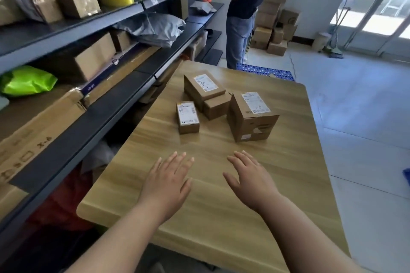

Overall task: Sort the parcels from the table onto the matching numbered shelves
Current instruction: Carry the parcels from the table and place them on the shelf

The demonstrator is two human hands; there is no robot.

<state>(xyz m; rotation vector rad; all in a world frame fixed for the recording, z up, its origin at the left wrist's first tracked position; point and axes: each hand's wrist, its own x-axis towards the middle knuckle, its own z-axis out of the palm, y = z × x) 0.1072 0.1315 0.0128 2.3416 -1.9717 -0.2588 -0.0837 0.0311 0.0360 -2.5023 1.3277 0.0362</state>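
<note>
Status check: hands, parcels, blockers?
Left hand, right hand open, empty, over table. Four parcels on it, none gripped. Nothing between hands and parcels.

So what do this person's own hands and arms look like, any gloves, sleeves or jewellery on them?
Both are bare. The left hand and the right hand wear no gloves, and no ring, watch or bracelet shows on the fingers or wrists. The left forearm and the right forearm are uncovered down to the picture's bottom edge, so no sleeve is in view. The fingernails look short and unpainted.
</note>
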